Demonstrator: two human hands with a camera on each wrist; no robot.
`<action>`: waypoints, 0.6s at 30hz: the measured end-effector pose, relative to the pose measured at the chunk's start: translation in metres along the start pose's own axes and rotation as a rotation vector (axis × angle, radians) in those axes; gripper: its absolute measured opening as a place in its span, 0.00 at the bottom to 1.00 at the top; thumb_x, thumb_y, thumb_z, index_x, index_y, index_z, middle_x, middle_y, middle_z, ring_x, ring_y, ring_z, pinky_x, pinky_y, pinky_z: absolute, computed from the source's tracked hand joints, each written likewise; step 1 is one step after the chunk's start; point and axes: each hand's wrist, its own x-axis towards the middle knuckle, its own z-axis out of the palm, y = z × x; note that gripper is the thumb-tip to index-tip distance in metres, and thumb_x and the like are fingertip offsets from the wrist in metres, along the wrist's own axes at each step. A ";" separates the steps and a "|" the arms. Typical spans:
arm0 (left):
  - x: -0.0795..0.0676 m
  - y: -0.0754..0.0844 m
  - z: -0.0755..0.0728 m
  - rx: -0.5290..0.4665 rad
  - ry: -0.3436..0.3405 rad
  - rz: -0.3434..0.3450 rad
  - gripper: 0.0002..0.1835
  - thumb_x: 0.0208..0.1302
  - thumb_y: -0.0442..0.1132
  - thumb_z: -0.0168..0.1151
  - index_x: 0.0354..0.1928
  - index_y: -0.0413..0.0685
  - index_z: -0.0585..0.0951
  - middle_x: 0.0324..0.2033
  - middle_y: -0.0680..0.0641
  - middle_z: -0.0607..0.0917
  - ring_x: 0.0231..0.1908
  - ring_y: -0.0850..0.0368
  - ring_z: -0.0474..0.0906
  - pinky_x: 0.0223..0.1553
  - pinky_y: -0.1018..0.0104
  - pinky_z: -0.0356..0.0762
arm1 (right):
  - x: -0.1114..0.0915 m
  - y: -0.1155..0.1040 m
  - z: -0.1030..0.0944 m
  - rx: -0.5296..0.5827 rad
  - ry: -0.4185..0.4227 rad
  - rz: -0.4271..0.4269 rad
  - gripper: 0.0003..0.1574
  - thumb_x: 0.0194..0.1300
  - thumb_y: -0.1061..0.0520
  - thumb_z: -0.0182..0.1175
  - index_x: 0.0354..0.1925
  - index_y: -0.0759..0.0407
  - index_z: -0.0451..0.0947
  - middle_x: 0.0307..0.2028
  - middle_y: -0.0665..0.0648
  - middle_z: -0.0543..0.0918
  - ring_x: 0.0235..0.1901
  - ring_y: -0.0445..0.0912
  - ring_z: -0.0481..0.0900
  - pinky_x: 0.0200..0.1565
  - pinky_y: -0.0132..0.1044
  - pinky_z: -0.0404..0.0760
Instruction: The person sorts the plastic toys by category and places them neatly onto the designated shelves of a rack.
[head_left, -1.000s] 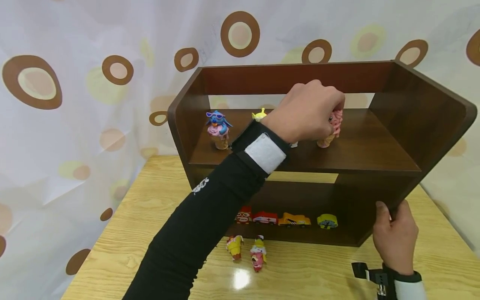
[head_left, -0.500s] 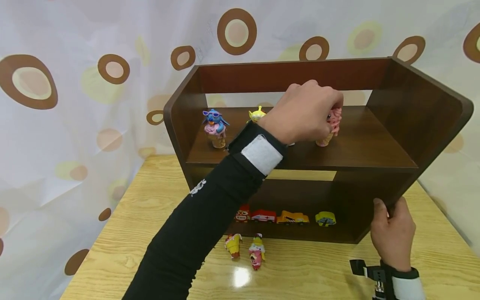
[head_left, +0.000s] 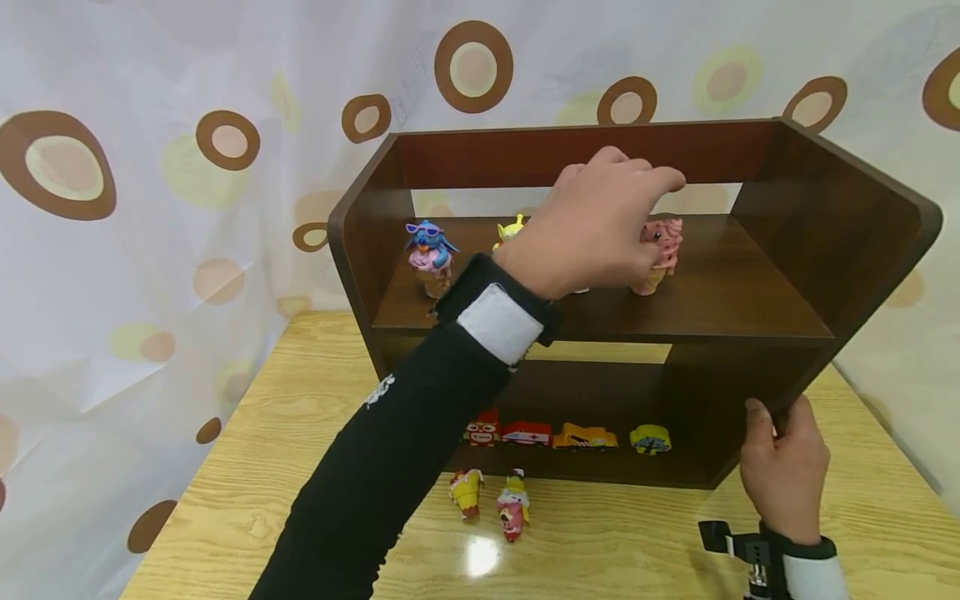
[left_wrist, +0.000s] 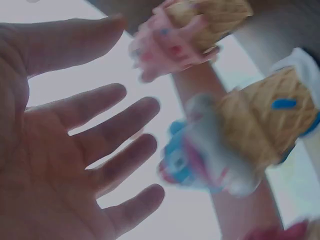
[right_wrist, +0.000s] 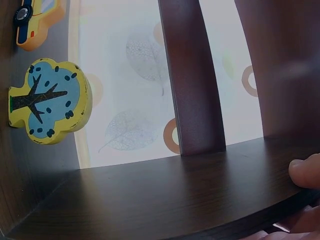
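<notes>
My left hand point(head_left: 592, 225) is over the upper shelf, beside a pink ice-cream-cone figurine point(head_left: 665, 242) standing on the board. In the left wrist view its fingers point(left_wrist: 117, 122) are spread and straight, apart from the pink figurine point(left_wrist: 172, 42). A blue-and-white cone figurine point(left_wrist: 200, 155) shows there too; from the head it is mostly behind the hand. My right hand point(head_left: 785, 471) grips the front edge of the side panel point(right_wrist: 150, 205) on the dark wooden shelf unit point(head_left: 750, 358), thumb on the inner face.
A blue figurine on a cone point(head_left: 430, 250) and a yellow one point(head_left: 512, 229) stand further left on the upper shelf. Below are a red owl block point(head_left: 482, 428), a red car point(head_left: 527, 433), a yellow truck point(head_left: 585, 437) and a tree block point(head_left: 650, 439). Two figurines point(head_left: 513, 506) lie on the table.
My left hand has let go of the pink figurine, its fingers opening and drawing slightly left. The figurine stays upright on the shelf. The right hand keeps its grip on the panel.
</notes>
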 end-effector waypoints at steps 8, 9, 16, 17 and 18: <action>-0.057 -0.022 -0.002 -0.254 0.507 0.206 0.19 0.68 0.45 0.59 0.58 0.48 0.80 0.57 0.52 0.83 0.62 0.58 0.71 0.68 0.72 0.61 | 0.002 0.001 0.001 -0.005 0.003 -0.001 0.24 0.76 0.54 0.46 0.62 0.68 0.68 0.55 0.72 0.79 0.44 0.50 0.82 0.31 0.10 0.57; -0.065 -0.025 0.000 -0.282 0.564 0.242 0.17 0.68 0.44 0.60 0.55 0.48 0.81 0.54 0.52 0.84 0.61 0.58 0.72 0.67 0.72 0.62 | 0.002 0.002 0.001 -0.008 0.008 -0.002 0.23 0.76 0.54 0.47 0.61 0.68 0.68 0.54 0.72 0.79 0.41 0.41 0.80 0.31 0.11 0.57; -0.127 -0.030 0.009 -0.508 0.762 0.392 0.07 0.63 0.37 0.65 0.42 0.46 0.85 0.41 0.51 0.88 0.49 0.61 0.78 0.56 0.67 0.73 | 0.002 0.005 -0.001 -0.035 0.012 0.025 0.24 0.76 0.54 0.46 0.61 0.68 0.68 0.54 0.71 0.79 0.43 0.46 0.80 0.32 0.15 0.57; -0.134 -0.030 0.012 -0.544 0.764 0.400 0.07 0.62 0.35 0.65 0.42 0.45 0.85 0.40 0.50 0.88 0.48 0.61 0.79 0.55 0.66 0.74 | 0.003 0.006 -0.003 -0.037 0.008 0.033 0.24 0.76 0.54 0.45 0.62 0.68 0.67 0.55 0.72 0.78 0.46 0.55 0.80 0.31 0.15 0.57; -0.141 -0.031 0.015 -0.585 0.756 0.399 0.07 0.62 0.34 0.65 0.41 0.44 0.85 0.39 0.50 0.88 0.47 0.61 0.80 0.55 0.65 0.75 | 0.004 0.006 -0.004 -0.040 0.004 0.042 0.24 0.77 0.54 0.45 0.62 0.68 0.67 0.55 0.72 0.78 0.49 0.62 0.78 0.31 0.15 0.57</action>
